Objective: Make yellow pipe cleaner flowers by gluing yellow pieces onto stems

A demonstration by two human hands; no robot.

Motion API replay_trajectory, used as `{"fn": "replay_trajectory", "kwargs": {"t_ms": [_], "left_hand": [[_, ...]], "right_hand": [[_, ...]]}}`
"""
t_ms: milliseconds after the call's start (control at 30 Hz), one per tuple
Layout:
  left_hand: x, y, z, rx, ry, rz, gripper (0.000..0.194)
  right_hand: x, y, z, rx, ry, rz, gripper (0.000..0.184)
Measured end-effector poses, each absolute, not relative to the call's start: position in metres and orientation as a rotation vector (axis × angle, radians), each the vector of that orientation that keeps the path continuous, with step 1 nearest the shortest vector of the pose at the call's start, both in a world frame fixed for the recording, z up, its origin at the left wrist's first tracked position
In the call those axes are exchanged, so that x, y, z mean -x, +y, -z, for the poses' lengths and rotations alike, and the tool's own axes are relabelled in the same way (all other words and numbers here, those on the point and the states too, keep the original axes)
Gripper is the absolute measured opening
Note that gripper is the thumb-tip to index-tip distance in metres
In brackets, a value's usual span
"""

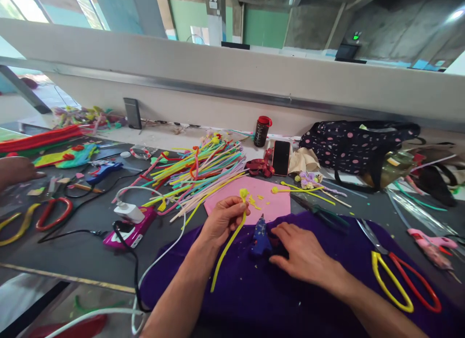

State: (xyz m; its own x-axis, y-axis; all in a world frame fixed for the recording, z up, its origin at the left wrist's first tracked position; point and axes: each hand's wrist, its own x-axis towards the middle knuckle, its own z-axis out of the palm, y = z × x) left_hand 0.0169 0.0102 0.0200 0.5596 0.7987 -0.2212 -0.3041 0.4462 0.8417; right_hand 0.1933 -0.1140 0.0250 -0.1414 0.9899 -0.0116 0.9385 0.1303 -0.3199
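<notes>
My left hand [223, 219] pinches a yellow pipe cleaner [228, 246] near its curled top, with the stem hanging down toward me over the purple cloth [254, 294]. My right hand [303, 251] rests on the cloth with its fingers spread beside a blue glue gun [260, 237], touching it at the handle. Behind them lies a pink sheet [269, 202] with yellow scraps on it.
A big heap of coloured pipe cleaners [199, 173] lies at centre left. Scissors with yellow and red handles [403, 275] sit right. A phone [281, 157], a dotted bag [359, 146], a pink power strip [129, 226] and another person's hand [16, 171] at far left are also present.
</notes>
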Motion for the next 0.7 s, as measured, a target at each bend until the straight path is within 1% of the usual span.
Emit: {"fn": "replay_trajectory", "kwargs": {"t_ms": [67,167,233,300,433,600,700], "left_hand": [[-0.018,0.010,-0.019,-0.831,0.672,-0.753,0.016],[-0.021,0.012,-0.015,-0.764,0.624,-0.772,0.016],[-0.023,0.013,-0.012,-0.711,0.605,-0.788,0.017],[-0.026,0.013,-0.010,-0.687,0.600,-0.785,0.018],[-0.028,0.014,-0.006,-0.712,0.597,-0.755,0.020],[-0.027,0.014,-0.007,-0.719,0.568,-0.766,0.020],[-0.026,0.011,-0.009,-0.703,0.528,-0.753,0.021]], "right_hand": [[-0.187,-0.118,-0.012,1.994,-2.263,-0.331,0.044],[-0.188,-0.113,-0.005,2.023,-2.262,-0.365,0.038],[-0.195,-0.109,-0.008,1.971,-2.186,-0.465,0.033],[-0.206,-0.106,-0.014,1.863,-2.054,-0.579,0.029],[-0.225,-0.103,-0.018,1.655,-1.685,-0.680,0.021],[-0.224,-0.104,-0.012,1.312,-1.101,-0.975,0.028],[-0.210,-0.106,-0.021,1.181,-1.045,-1.090,0.028]]}}
